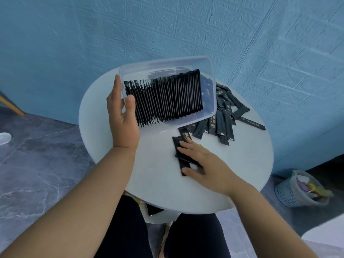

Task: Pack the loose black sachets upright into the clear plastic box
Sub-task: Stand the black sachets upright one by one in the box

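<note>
The clear plastic box (167, 65) is tilted toward me above the round white table (160, 183), holding a long row of black sachets (167, 97) standing on edge. My left hand (123, 118) grips the box's left end, thumb over the rim. A heap of loose black sachets (226, 116) lies on the table to the right of the box. My right hand (202, 164) rests flat on a small stack of sachets (178, 146) near the table's middle, fingers spread over them and thumb at the stack's near end.
A blue textured wall stands behind the table. A grey waste basket (296, 190) with a bag liner sits on the floor at the right. A white round object (4, 138) lies on the dark floor at the left. My legs are under the table.
</note>
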Tool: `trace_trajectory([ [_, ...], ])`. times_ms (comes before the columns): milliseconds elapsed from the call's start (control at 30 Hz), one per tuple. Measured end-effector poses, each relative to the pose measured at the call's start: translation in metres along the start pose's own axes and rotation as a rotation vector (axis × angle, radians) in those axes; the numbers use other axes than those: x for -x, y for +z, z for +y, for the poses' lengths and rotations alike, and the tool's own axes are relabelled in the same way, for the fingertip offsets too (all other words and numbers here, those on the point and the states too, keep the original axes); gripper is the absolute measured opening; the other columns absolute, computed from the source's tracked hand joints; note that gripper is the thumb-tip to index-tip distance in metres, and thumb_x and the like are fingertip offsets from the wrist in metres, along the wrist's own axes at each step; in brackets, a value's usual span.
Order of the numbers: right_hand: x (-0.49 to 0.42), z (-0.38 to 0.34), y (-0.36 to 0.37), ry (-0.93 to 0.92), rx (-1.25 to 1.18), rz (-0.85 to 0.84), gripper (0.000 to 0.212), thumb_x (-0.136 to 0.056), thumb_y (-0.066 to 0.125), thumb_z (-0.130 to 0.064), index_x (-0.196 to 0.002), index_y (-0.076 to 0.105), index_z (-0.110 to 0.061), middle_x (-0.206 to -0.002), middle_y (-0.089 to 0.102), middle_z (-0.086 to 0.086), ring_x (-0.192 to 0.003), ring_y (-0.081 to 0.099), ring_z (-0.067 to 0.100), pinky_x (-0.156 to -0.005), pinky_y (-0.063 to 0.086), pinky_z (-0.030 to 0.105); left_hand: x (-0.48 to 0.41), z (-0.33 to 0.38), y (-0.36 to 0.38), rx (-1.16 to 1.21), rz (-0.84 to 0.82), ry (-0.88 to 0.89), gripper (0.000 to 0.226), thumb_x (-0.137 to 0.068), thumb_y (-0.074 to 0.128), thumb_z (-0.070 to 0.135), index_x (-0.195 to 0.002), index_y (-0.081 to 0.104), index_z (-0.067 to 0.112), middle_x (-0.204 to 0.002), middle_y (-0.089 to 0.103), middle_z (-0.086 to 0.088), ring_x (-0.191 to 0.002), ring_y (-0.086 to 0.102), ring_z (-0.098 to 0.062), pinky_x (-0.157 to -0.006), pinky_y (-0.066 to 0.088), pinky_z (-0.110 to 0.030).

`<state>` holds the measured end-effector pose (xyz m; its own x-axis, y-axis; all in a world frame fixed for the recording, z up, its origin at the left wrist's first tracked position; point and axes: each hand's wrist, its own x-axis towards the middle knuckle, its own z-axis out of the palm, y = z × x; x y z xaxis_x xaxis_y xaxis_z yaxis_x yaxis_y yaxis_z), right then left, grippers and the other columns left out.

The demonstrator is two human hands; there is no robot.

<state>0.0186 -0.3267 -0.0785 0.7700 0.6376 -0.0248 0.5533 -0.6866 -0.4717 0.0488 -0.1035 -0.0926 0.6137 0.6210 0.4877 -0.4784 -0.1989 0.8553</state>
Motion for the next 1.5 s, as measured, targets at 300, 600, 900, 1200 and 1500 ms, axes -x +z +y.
trace_trajectory([
  [300, 0.031, 0.005, -0.01, 0.36, -0.106, 0.193, 0.086, -0.072, 0.074, -0.045, -0.144, 0.031, -0.024, -0.146, 0.03, -0.011, -0.134, 0.019, 0.005, -0.108, 0.016, 0.018, 0.011, 0.004, 0.01, -0.036, -0.068, 0.017, 0.05, -0.1, 0.039, 0.013, -0.146, 0.022, 0.008, -0.116, 0.038, 0.023, -0.108, 0.034, 0.029, -0.092, 0.026, 0.0],
  [600, 0.0, -0.003, -0.005, 0.519, -0.075, 0.275, 0.071, -0.074, 0.072, -0.047, -0.134, 0.045, -0.02, -0.113, 0.053, -0.003, -0.11, 0.049, 0.02, -0.095, 0.042, 0.036, 0.025, 0.016, 0.026, -0.038, -0.03, 0.007, 0.049, -0.1, 0.04, 0.009, -0.145, 0.024, 0.006, -0.112, 0.038, 0.024, -0.095, 0.037, 0.03, -0.087, 0.029, -0.001],
  [900, 0.004, 0.007, -0.026, 0.426, -0.057, 0.061, 0.013, -0.091, 0.055, -0.025, -0.09, 0.047, -0.015, -0.077, 0.049, -0.003, -0.073, 0.051, 0.02, -0.064, 0.043, 0.031, 0.022, 0.014, 0.018, -0.105, -0.063, 0.056, 0.05, -0.099, 0.04, 0.007, -0.145, 0.021, 0.003, -0.116, 0.037, 0.021, -0.1, 0.035, 0.031, -0.088, 0.025, 0.003],
  [1200, 0.026, 0.007, -0.052, 0.306, -0.302, -0.058, 0.006, -0.096, 0.05, -0.023, -0.094, 0.049, -0.018, -0.072, 0.049, -0.001, -0.062, 0.043, 0.011, -0.058, 0.036, 0.021, 0.023, 0.016, 0.015, -0.09, -0.043, 0.039, 0.05, -0.099, 0.04, 0.012, -0.142, 0.015, 0.02, -0.121, 0.037, 0.019, -0.109, 0.034, 0.029, -0.09, 0.025, 0.003],
  [1500, -0.058, -0.03, -0.089, -0.004, 0.011, 0.043, 0.01, -0.098, 0.045, -0.019, -0.108, 0.045, -0.018, -0.077, 0.047, -0.006, -0.064, 0.044, 0.01, -0.058, 0.037, 0.024, 0.023, 0.017, 0.016, -0.082, -0.035, 0.037, 0.049, -0.096, 0.04, 0.015, -0.138, 0.017, 0.027, -0.117, 0.039, 0.017, -0.105, 0.035, 0.029, -0.086, 0.025, 0.005],
])
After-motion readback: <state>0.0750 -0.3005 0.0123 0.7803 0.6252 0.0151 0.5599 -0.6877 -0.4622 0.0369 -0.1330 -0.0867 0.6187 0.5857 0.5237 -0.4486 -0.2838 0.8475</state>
